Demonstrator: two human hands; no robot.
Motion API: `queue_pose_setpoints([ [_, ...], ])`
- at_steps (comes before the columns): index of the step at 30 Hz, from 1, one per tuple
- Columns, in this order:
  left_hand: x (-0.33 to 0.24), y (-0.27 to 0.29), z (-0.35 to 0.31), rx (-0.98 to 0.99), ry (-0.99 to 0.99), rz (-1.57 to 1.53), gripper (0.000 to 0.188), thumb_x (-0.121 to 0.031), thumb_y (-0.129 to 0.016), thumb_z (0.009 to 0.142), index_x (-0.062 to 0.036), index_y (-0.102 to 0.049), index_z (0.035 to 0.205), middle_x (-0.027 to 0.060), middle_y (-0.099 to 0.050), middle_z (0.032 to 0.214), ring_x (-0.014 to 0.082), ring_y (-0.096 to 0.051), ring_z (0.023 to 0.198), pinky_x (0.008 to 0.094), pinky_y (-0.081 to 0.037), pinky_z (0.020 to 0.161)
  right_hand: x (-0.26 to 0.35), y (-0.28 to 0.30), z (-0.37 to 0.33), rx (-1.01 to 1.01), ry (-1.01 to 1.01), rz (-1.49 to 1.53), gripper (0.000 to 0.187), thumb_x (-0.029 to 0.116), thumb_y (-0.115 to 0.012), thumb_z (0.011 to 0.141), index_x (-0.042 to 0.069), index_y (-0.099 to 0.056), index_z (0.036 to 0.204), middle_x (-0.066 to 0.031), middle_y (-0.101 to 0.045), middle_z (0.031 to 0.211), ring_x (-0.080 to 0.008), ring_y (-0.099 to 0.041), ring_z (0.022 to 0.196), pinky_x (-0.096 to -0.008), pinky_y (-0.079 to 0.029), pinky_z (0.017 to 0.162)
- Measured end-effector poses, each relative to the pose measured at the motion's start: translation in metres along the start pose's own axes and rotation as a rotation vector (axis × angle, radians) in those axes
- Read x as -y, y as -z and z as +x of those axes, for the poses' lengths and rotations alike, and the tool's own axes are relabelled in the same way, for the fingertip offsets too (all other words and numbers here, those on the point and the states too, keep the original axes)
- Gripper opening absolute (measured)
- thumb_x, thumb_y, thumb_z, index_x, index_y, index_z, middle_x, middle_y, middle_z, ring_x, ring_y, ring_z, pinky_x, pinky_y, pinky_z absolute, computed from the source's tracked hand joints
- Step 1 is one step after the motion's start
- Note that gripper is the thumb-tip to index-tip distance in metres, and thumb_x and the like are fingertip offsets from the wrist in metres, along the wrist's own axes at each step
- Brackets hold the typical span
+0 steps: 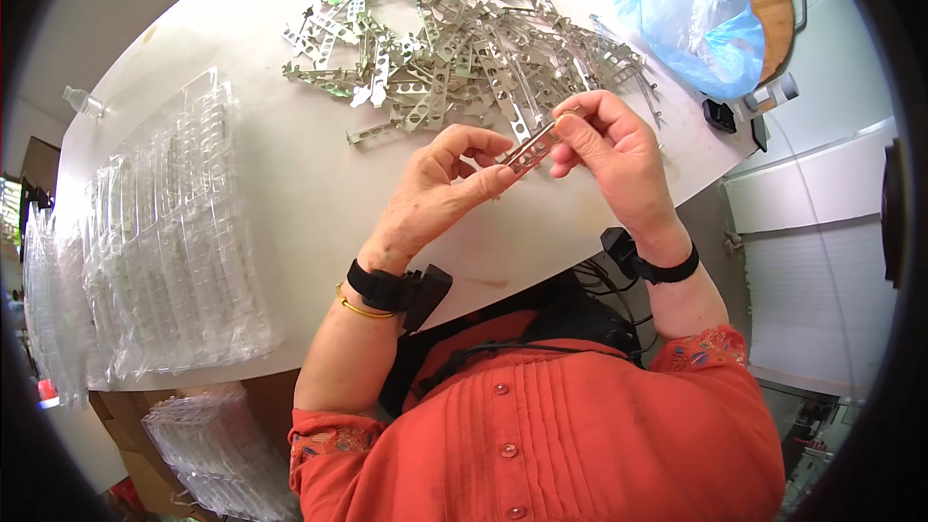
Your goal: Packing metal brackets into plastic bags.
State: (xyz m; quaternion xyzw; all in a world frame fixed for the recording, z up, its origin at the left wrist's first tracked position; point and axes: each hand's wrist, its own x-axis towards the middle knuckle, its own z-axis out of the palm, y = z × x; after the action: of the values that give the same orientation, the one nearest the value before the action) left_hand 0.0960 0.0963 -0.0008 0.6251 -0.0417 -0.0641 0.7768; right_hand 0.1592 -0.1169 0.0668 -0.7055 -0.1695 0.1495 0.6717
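Between my two hands is a narrow perforated metal strip (531, 151), tilted up toward the right above the table. My left hand (440, 182) pinches its lower left end between thumb and fingers. At the upper right end, my right hand (613, 146) grips it with thumb and forefinger. Whether it is one strip or more laid together I cannot make out. Just beyond my hands lies a loose heap of similar metal strips (440, 87) with round holes, some tinted green.
Stacked clear plastic trays (174, 251) stand on the left of the white table (319, 203); more trays (222, 445) sit below its edge. A blue plastic bag (691, 24) lies at the far right, near a small black object (719, 115). A clear bottle (83, 101) is far left.
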Motion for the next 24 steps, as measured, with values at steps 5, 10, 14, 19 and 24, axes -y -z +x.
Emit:
queue_pose_setpoints([
  [5, -0.004, -0.002, -0.001, 0.015, -0.039, -0.037, 0.055, -0.018, -0.078, 0.092, -0.0003, -0.052, 0.137, 0.0100, -0.063, 0.122, 0.0158, -0.066, 0.106, 0.0297, -0.053, 0.088, -0.003, 0.013, -0.004, -0.081, 0.100, 0.080, 0.018, 0.016, -0.063, 0.103, 0.001, -0.062, 0.113, -0.0043, -0.066, 0.092, -0.0093, -0.065, 0.080, -0.0261, -0.059, 0.071],
  [10, -0.003, -0.004, -0.001, 0.045, 0.007, -0.170, 0.051, -0.010, -0.076, 0.093, 0.0006, -0.051, 0.136, 0.0100, -0.063, 0.121, 0.0152, -0.066, 0.103, 0.0297, -0.055, 0.088, -0.007, 0.016, -0.008, -0.075, 0.102, 0.119, 0.019, 0.016, -0.063, 0.103, 0.001, -0.061, 0.115, -0.0055, -0.066, 0.097, -0.0105, -0.066, 0.083, -0.0287, -0.061, 0.075],
  [14, -0.001, -0.002, 0.000, 0.008, -0.043, -0.209, 0.049, -0.008, -0.075, 0.093, 0.0007, -0.052, 0.135, 0.0087, -0.065, 0.117, 0.0133, -0.065, 0.098, 0.0287, -0.055, 0.087, -0.010, 0.017, -0.009, -0.062, 0.089, 0.137, 0.021, 0.016, -0.063, 0.103, 0.001, -0.061, 0.116, -0.0062, -0.067, 0.098, -0.0114, -0.068, 0.086, -0.0312, -0.063, 0.079],
  [19, -0.002, -0.001, 0.000, -0.004, -0.064, -0.232, 0.047, -0.008, -0.077, 0.092, 0.0000, -0.054, 0.133, 0.0060, -0.067, 0.110, 0.0115, -0.065, 0.095, 0.0274, -0.055, 0.086, -0.013, 0.020, -0.010, -0.055, 0.084, 0.159, 0.021, 0.017, -0.063, 0.103, 0.001, -0.060, 0.116, -0.0070, -0.068, 0.099, -0.0122, -0.069, 0.087, -0.0321, -0.063, 0.081],
  [24, -0.003, -0.003, -0.001, -0.039, -0.109, -0.261, 0.046, -0.007, -0.078, 0.090, -0.0007, -0.057, 0.131, 0.0045, -0.067, 0.108, 0.0103, -0.065, 0.094, 0.0257, -0.054, 0.086, -0.015, 0.020, -0.011, -0.056, 0.087, 0.158, 0.022, 0.017, -0.063, 0.103, 0.001, -0.060, 0.117, -0.0071, -0.069, 0.098, -0.0129, -0.069, 0.088, -0.0322, -0.063, 0.081],
])
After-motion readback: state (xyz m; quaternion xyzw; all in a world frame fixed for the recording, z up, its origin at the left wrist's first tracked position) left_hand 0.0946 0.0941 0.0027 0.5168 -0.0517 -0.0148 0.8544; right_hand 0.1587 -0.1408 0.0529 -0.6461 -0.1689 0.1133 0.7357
